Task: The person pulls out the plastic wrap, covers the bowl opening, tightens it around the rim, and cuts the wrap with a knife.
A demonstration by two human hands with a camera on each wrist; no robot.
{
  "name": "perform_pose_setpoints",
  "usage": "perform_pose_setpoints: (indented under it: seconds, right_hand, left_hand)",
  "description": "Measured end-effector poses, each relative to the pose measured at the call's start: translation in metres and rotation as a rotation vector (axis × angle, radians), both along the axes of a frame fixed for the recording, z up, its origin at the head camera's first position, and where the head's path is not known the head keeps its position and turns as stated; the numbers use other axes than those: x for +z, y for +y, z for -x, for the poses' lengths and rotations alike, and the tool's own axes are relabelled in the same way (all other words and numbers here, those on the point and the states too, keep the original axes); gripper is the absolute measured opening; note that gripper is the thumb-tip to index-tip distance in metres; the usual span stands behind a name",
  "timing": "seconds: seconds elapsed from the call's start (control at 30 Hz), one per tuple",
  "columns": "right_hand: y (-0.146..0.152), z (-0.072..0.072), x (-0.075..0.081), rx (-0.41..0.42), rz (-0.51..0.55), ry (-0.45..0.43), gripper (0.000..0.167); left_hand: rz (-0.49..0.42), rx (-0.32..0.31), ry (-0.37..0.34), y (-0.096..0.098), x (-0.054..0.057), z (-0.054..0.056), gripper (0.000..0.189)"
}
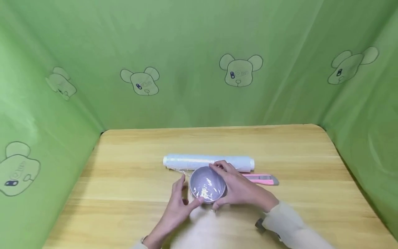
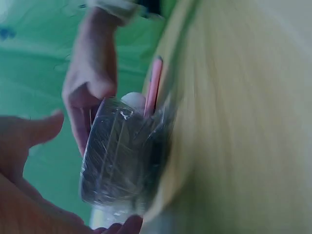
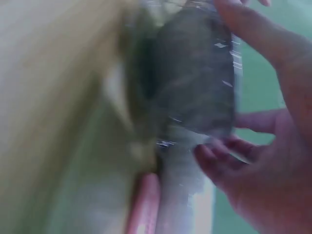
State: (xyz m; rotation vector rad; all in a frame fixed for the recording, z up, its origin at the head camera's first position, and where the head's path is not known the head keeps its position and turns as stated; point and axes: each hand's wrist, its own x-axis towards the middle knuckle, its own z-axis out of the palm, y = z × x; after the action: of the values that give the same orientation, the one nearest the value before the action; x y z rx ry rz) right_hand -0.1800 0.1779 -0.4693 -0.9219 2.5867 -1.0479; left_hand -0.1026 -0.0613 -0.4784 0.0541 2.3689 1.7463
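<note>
A grey bowl [image 1: 207,184] with shiny clear cling film stretched over it is at the front of the table's middle. My right hand [image 1: 237,186] holds it from the right, fingers at the far rim and thumb low at the near side. My left hand [image 1: 178,205] is spread around the left side, its thumb tip at the near rim. In the left wrist view, film wrinkles along the bowl's side [image 2: 114,156], and my left thumb [image 2: 44,129] stands off it. From the right wrist, my right fingers [image 3: 219,156] show at the bowl's wall [image 3: 195,73].
Behind the bowl lies a roll of cling film [image 1: 186,160], with a loose crumpled edge towards the bowl. A pink utility knife [image 1: 264,179] lies right of it, partly behind my right hand. Green curtains [image 1: 192,103] printed with bear heads surround the wooden table [image 1: 124,173].
</note>
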Motion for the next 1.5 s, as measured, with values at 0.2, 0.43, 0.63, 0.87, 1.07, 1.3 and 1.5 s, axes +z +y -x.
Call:
perform_pose_setpoints:
  seconds: [0.2,0.43,0.63,0.87,1.07,1.3,1.5]
  right_hand:
    - [0.036,0.022,0.014,-0.118,0.03,0.053,0.063]
    - [0.076,0.042,0.0,-0.164,-0.075,0.035,0.055]
    - [0.079,0.041,-0.012,-0.218,-0.052,0.115,0.053]
    - [0.077,0.035,-0.021,-0.307,-0.04,0.174,0.053]
    - [0.075,0.023,-0.023,-0.384,-0.042,0.206,0.051]
    - [0.06,0.002,-0.025,-0.429,-0.087,0.251,0.053]
    - [0.054,-0.012,-0.026,-0.459,-0.16,0.322,0.053]
  left_hand:
    - [0.411,0.029,0.288,0.029,-0.004,0.009,0.124]
    - [0.557,0.064,0.298,0.045,-0.009,0.018,0.128]
    - [0.506,0.069,0.295,0.039,-0.008,0.019,0.123]
    - [0.447,0.033,0.277,0.02,-0.005,0.023,0.12]
    - [0.382,-0.111,0.21,-0.012,-0.002,0.038,0.123]
    - [0.288,-0.336,0.258,-0.06,-0.004,0.069,0.12]
    - [0.324,-0.359,0.226,-0.059,0.002,0.066,0.132]
